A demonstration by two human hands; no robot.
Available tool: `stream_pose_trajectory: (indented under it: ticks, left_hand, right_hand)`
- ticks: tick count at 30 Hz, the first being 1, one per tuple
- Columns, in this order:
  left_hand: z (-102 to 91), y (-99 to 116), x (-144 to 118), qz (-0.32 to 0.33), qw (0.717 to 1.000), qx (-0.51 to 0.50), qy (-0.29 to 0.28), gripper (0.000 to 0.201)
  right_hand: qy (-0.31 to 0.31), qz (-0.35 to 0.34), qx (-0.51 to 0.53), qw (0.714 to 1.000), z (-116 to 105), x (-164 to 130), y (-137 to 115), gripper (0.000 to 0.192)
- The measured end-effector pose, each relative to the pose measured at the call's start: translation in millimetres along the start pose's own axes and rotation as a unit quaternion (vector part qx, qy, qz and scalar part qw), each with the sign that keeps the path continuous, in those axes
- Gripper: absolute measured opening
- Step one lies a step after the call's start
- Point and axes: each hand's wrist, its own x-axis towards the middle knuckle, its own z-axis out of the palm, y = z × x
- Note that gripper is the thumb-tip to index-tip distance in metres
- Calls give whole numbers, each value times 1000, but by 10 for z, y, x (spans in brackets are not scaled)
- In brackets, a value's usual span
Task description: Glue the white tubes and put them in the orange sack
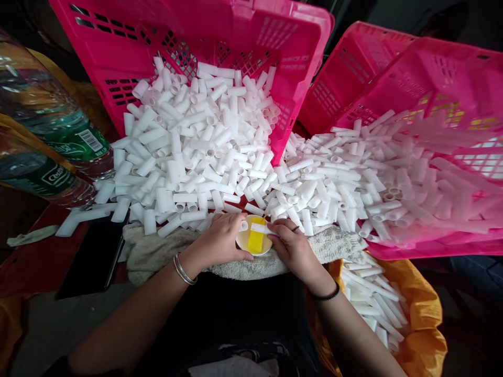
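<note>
White plastic tube (260, 228), smooth and short, sits pinched between left hand (222, 240) and right hand (293, 246) over a small round yellow dish (254, 243) on grey terry towel (157, 251); pink lattice crates (188, 36) spill tubes across the bench

Matt white plastic tubes (204, 141) are lying in glossy pink plastic crates (188, 31). A rough, nubbly cloth towel (157, 251) is showing near the hands. Far left, clear plastic bottles (47, 115) are gleaming. Near right, crinkled yellow sheeting (424, 324) is looking slightly shiny.
</note>
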Motion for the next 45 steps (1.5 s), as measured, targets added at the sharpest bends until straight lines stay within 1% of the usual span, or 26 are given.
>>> stream_pose_trajectory:
  ticks: [2, 3, 6, 8, 11, 12, 14, 16, 17, 18, 19, 21, 23, 24, 26, 28, 32, 33, 35, 37, 38, 40, 42, 43, 44, 45]
  left_hand:
    - [6, 2, -3, 3, 1000, -2, 9, 96]
    - [11, 0, -8, 6, 1000, -2, 14, 96]
    - [29, -12, -22, 17, 1000, -1, 25, 96]
    - [35, -20, -26, 24, 999, 0, 29, 97]
    - [35, -22, -23, 27, 999, 1, 32, 97]
    - [34, -20, -22, 27, 999, 1, 32, 97]
    - [32, -18, -19, 28, 999, 1, 34, 97]
    - [31, -16, -17, 29, 999, 1, 35, 96]
    - [31, -15, -15, 30, 999, 2, 36, 95]
    - [31, -15, -13, 32, 999, 2, 37, 95]
    - [31, -14, -12, 32, 999, 3, 38, 94]
    - [31, -13, -12, 31, 999, 2, 38, 93]
    - [30, -11, -14, 29, 999, 1, 36, 93]
    - [28, -10, -16, 29, 999, 2, 34, 93]
    - [23, -6, -17, 29, 999, 3, 33, 94]
    - [15, -1, -15, 26, 999, 4, 31, 93]
    - [-3, 11, -10, 23, 999, 8, 27, 90]
    - [-3, 11, -10, 25, 999, 7, 28, 90]
    - [4, 8, -10, 29, 999, 7, 32, 91]
    - [19, 2, -10, 30, 999, 11, 34, 91]
    - [26, 0, -10, 30, 999, 15, 33, 90]
    - [25, 0, -10, 34, 999, 27, 32, 88]
    - [-13, 13, -12, 49, 997, 43, 43, 84]
    - [-49, 25, -14, 59, 995, 53, 53, 78]
    - [-97, 42, -17, 68, 993, 63, 66, 67]
    - [-153, 64, -21, 74, 992, 70, 78, 51]
  right_hand:
    - [17, -41, -4, 999, 20, -16, 21, 17]
    - [15, -39, 3, 999, 24, -25, 25, 17]
    - [-8, 34, 27, 999, 13, -41, 12, 26]
    - [-11, 49, 17, 999, 8, -45, 4, 26]
    - [13, -13, 5, 1000, 18, -54, 18, 17]
    - [14, -22, 14, 1000, 20, -60, 26, 16]
    - [-4, 10, 57, 998, 19, -77, 33, 21]
    - [-25, 79, 88, 993, 12, -92, 21, 29]
    - [-26, 100, 86, 991, 9, -95, 10, 29]
    - [-19, 102, 76, 992, 9, -96, -1, 26]
    - [-8, 87, 59, 994, 11, -95, -11, 20]
    - [15, 28, 36, 999, 21, -91, -18, 13]
    - [23, 0, 50, 999, 33, -93, -10, 11]
    - [22, 15, 67, 997, 38, -97, -4, 13]
    - [11, 79, 96, 992, 41, -107, 4, 20]
    - [11, 113, 89, 990, 38, -115, -2, 21]
    - [35, 26, 53, 998, 34, -114, -33, 8]
    - [31, 28, 70, 997, 34, -115, -37, 9]
    - [8, 78, 110, 991, 35, -124, -36, 18]
    - [-7, 111, 110, 988, 37, -142, -20, 25]
    - [-3, 96, 87, 992, 39, -153, -8, 23]
    - [22, 10, 27, 999, 45, -172, 15, 16]
    - [55, -65, 9, 996, 46, -179, 15, 17]
    - [73, -68, 23, 995, 42, -176, -2, 17]
    - [92, -45, 51, 993, 32, -168, -31, 17]
    - [106, -4, 90, 990, 16, -156, -73, 17]
